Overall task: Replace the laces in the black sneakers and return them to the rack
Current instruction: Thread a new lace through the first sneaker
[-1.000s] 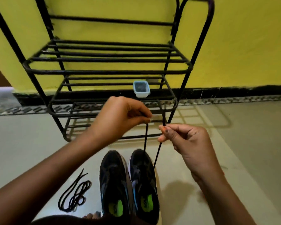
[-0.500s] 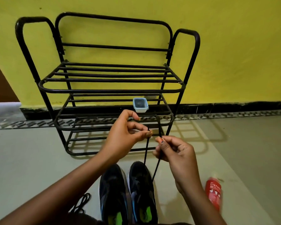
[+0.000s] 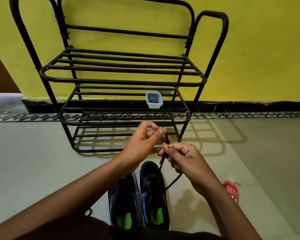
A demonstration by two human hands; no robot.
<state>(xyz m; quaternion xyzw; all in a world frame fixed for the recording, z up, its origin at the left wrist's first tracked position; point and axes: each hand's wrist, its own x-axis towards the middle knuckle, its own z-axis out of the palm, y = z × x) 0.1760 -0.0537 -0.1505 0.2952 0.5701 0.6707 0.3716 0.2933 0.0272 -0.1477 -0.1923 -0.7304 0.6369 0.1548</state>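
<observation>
- The two black sneakers [image 3: 139, 196] stand side by side on the pale floor [image 3: 33, 170] at 6 o'clock in the view, toes pointing to 12 o'clock, green insoles showing.
- A black lace [image 3: 163, 159] rises from the right-hand sneaker into both hands.
- The right hand [image 3: 185, 163] has its fingers [image 3: 167, 148] closed on the lace, just above the shoe's toe.
- The left hand [image 3: 142, 142], at 11 o'clock from the right one, pinches the lace's upper end between thumb and fingertips.
- The black metal rack [image 3: 121, 80] stands at 12 o'clock against the yellow wall [image 3: 267, 49].
- A small lidded tub [image 3: 154, 99] sits on its middle shelf.
- A red bottle [image 3: 231, 191] lies on the floor at 4 o'clock.
</observation>
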